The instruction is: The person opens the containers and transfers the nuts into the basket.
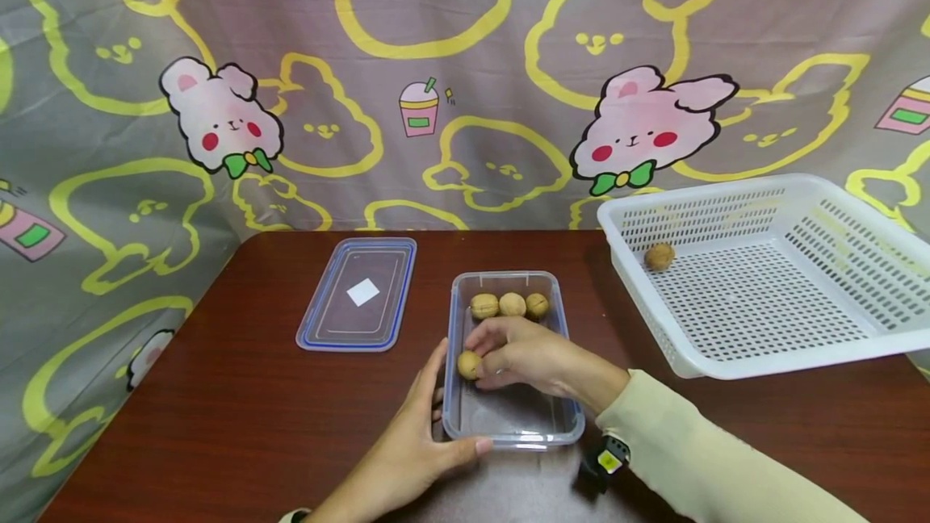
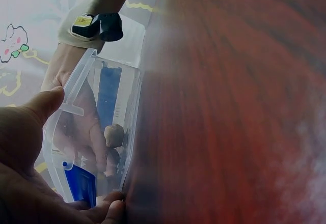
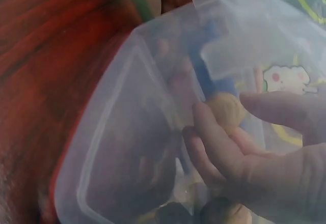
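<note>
A right hand pinched a round tan walnut inside a clear rectangular plastic box gripped by the left hand, where a slack pinch could have let the nut roll.

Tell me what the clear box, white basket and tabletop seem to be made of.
Clear box: likely smooth plastic, transparent with glints. White basket: probably molded plastic, smooth, regularly perforated. Tabletop: reddish, slightly glossy, streaky grain; wood or laminate, I can't tell.
</note>
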`<state>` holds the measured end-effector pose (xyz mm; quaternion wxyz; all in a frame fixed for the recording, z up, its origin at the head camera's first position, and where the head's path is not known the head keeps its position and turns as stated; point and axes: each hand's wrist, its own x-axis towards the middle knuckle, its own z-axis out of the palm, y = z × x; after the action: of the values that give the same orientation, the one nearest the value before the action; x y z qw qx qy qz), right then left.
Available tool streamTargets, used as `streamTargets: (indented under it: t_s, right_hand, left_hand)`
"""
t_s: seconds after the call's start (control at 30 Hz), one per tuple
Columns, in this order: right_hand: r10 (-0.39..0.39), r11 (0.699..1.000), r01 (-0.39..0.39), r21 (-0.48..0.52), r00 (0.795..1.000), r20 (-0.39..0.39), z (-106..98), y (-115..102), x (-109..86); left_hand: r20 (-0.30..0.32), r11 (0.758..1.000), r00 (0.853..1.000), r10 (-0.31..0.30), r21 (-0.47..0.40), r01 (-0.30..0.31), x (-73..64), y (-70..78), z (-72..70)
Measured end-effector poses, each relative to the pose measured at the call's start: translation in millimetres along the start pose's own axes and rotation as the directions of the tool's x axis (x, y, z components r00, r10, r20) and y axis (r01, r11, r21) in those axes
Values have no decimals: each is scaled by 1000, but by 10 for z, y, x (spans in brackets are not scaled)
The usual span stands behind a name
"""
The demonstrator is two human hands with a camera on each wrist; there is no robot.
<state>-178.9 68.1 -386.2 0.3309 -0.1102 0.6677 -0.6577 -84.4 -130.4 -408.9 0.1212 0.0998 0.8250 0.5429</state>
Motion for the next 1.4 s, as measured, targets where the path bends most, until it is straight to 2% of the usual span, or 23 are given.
streamTargets:
  t_s: [0.13,0.47,0.9,1.03,1.2,1.4]
  right_hand:
    - [-13,999,12,30,999,31,19,27,13]
    - [-32,999,31,36,999,41,11,14,2]
    - [-106,993,106,-43,994,10,-113,-196,-257]
    - [-134,989,133,-66,991,-5,-208,-314,-397]
    - [-168,976,159,-146,985,-49,-385,-504,-599]
    - [-197,969,173,-175,972,-131,-724,-732,-861]
  left_hand:
    - [2,1000,1000,1,3,-1,5,-1,2]
    - [5,1000,1000,-6,-4,6,4,5,-5]
    - [11,999,1000,9,-35,-9,16,-15,-1]
    - [11,999,1000,7,-48,-6,23,-25,6]
    - [-1,999,1000,4,-43,-5,25,-27,12]
    - [-23,999,1000,-8,-35,7,16,-11,13]
